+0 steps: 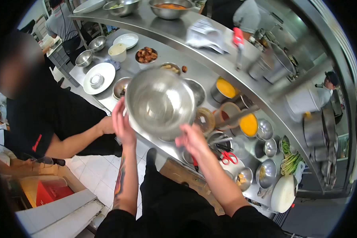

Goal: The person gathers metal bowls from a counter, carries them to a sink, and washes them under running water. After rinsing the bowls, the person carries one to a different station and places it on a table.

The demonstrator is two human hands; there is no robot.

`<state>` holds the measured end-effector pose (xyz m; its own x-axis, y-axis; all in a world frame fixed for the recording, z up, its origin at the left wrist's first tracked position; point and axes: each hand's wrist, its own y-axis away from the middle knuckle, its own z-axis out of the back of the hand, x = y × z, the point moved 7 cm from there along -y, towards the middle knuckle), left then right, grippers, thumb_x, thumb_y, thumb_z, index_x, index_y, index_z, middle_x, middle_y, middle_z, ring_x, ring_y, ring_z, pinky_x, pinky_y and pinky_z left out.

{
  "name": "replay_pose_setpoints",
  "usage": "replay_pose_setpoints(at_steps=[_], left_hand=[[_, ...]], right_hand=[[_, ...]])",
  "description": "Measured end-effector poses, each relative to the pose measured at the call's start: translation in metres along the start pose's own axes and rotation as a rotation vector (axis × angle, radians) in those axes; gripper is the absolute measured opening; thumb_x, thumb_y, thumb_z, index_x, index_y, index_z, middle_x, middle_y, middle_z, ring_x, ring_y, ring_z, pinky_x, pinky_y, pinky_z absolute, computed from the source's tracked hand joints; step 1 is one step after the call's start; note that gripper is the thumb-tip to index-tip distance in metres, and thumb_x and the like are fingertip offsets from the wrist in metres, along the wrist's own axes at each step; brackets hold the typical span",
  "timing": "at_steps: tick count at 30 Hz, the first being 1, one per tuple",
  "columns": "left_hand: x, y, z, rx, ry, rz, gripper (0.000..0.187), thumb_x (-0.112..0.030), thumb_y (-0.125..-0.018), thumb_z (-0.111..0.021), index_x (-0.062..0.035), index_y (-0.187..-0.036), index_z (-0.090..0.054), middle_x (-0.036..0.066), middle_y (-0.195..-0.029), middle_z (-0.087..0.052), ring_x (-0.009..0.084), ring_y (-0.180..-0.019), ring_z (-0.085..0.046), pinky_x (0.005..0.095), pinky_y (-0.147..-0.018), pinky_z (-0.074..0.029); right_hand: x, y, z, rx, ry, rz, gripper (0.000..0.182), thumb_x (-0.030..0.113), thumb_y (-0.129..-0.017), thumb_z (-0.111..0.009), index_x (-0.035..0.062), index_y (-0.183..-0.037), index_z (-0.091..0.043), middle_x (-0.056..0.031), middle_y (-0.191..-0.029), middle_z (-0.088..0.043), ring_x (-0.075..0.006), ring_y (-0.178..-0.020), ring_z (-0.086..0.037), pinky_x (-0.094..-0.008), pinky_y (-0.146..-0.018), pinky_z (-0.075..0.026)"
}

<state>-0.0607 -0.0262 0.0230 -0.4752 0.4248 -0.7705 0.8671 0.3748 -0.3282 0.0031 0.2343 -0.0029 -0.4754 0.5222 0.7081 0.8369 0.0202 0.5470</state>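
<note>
A large, shiny metal mixing bowl [158,104] is held up in front of me above the counter's edge, and its inside looks bare. My left hand [123,126] supports its left side, fingers stretched up along the outer wall. At the lower right rim my right hand [192,139] grips the same bowl, slightly blurred. Behind it, partly hidden, stand a smaller metal bowl [195,92] and a dish of pale pieces [171,67]. Red-handled scissors [228,158] lie just right of my right hand.
A co-worker in black [67,115] stands close on my left, a forearm near my left hand. The steel counter [107,95] carries a white plate [99,78], containers of orange sauce [248,124] and green asparagus [291,162]. A raised steel shelf [162,29] runs above it.
</note>
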Motion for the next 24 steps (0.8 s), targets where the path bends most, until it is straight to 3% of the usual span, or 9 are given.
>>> replay_pose_setpoints(at_steps=[2, 3, 7, 11, 13, 17, 21, 23, 24], left_hand=[[0.001, 0.036, 0.031, 0.032, -0.078, 0.091, 0.046, -0.025, -0.102, -0.038, 0.0064, -0.134, -0.045, 0.019, -0.137, -0.05, 0.0254, -0.129, -0.047, 0.0365, -0.109, -0.034], [-0.063, 0.15, 0.021, 0.093, -0.214, 0.183, 0.046, -0.025, -0.102, -0.038, 0.0069, -0.134, -0.045, 0.018, -0.135, -0.051, 0.0243, -0.126, -0.049, 0.0364, -0.108, -0.036], [-0.081, 0.273, 0.021, 0.071, -0.343, 0.333, 0.042, -0.024, -0.101, -0.04, 0.005, -0.13, -0.049, 0.019, -0.13, -0.055, 0.0236, -0.112, -0.058, 0.0351, -0.096, -0.047], [-0.087, 0.348, 0.009, 0.153, -0.382, 0.422, 0.046, -0.031, -0.103, -0.043, 0.0014, -0.134, -0.048, 0.016, -0.131, -0.055, 0.0218, -0.108, -0.059, 0.0346, -0.092, -0.049], [-0.084, 0.363, -0.011, 0.222, -0.365, 0.449, 0.043, -0.027, -0.102, -0.043, 0.0021, -0.133, -0.049, 0.017, -0.131, -0.055, 0.022, -0.107, -0.058, 0.035, -0.092, -0.049], [-0.083, 0.384, -0.058, 0.374, -0.343, 0.465, 0.041, -0.023, -0.1, -0.045, 0.004, -0.131, -0.049, 0.016, -0.129, -0.056, 0.0213, -0.105, -0.059, 0.0342, -0.092, -0.048], [-0.102, 0.402, -0.096, 0.691, -0.44, 0.377, 0.034, -0.011, -0.095, -0.05, 0.0036, -0.126, -0.054, 0.016, -0.125, -0.057, 0.0198, -0.101, -0.059, 0.0346, -0.091, -0.048], [-0.11, 0.415, -0.102, 0.781, -0.525, 0.375, 0.032, -0.007, -0.094, -0.05, 0.0022, -0.125, -0.056, 0.015, -0.124, -0.058, 0.019, -0.098, -0.061, 0.034, -0.091, -0.048], [-0.104, 0.421, -0.091, 0.746, -0.517, 0.421, 0.032, -0.003, -0.093, -0.051, 0.0016, -0.124, -0.056, 0.015, -0.122, -0.059, 0.0186, -0.096, -0.061, 0.0337, -0.091, -0.048]], right_hand=[[-0.017, 0.038, 0.015, 0.024, 0.086, -0.06, 0.043, 0.014, -0.09, -0.062, -0.0086, -0.121, -0.044, -0.0195, -0.099, -0.062, -0.0294, -0.055, -0.065, -0.0392, -0.045, -0.056], [-0.05, 0.16, 0.08, -0.006, 0.08, -0.133, 0.038, 0.014, -0.09, -0.061, -0.0085, -0.118, -0.048, -0.0199, -0.097, -0.064, -0.0282, -0.053, -0.065, -0.0386, -0.045, -0.056], [-0.021, 0.306, 0.198, -0.128, 0.192, -0.122, 0.04, 0.014, -0.09, -0.061, -0.007, -0.121, -0.05, -0.0188, -0.085, -0.068, -0.0238, -0.046, -0.062, -0.0335, -0.039, -0.054], [0.032, 0.41, 0.325, -0.407, 0.126, 0.199, 0.036, 0.013, -0.09, -0.059, -0.0072, -0.118, -0.053, -0.0191, -0.086, -0.068, -0.0234, -0.049, -0.064, -0.033, -0.04, -0.054], [0.048, 0.433, 0.41, -0.737, 0.122, 0.439, 0.03, 0.012, -0.091, -0.057, -0.0079, -0.113, -0.054, -0.0194, -0.088, -0.068, -0.0246, -0.054, -0.066, -0.0337, -0.045, -0.056], [0.073, 0.433, 0.512, -1.049, 0.02, 0.841, 0.026, 0.013, -0.092, -0.053, -0.0102, -0.104, -0.053, -0.0198, -0.083, -0.065, -0.0273, -0.056, -0.066, -0.0349, -0.048, -0.056], [0.049, 0.445, 0.554, -1.177, -0.201, 0.768, 0.026, 0.014, -0.092, -0.051, -0.0105, -0.101, -0.053, -0.0215, -0.081, -0.065, -0.0261, -0.059, -0.067, -0.0347, -0.052, -0.057], [0.016, 0.433, 0.566, -0.917, -0.208, 0.645, 0.041, 0.019, -0.096, -0.053, -0.0153, -0.114, -0.04, -0.0266, -0.086, -0.063, -0.0304, -0.062, -0.068, -0.0382, -0.052, -0.059], [0.001, 0.426, 0.571, -0.909, -0.212, 0.646, 0.041, 0.019, -0.096, -0.053, -0.0153, -0.114, -0.04, -0.0266, -0.086, -0.063, -0.0304, -0.062, -0.068, -0.0382, -0.052, -0.059]])
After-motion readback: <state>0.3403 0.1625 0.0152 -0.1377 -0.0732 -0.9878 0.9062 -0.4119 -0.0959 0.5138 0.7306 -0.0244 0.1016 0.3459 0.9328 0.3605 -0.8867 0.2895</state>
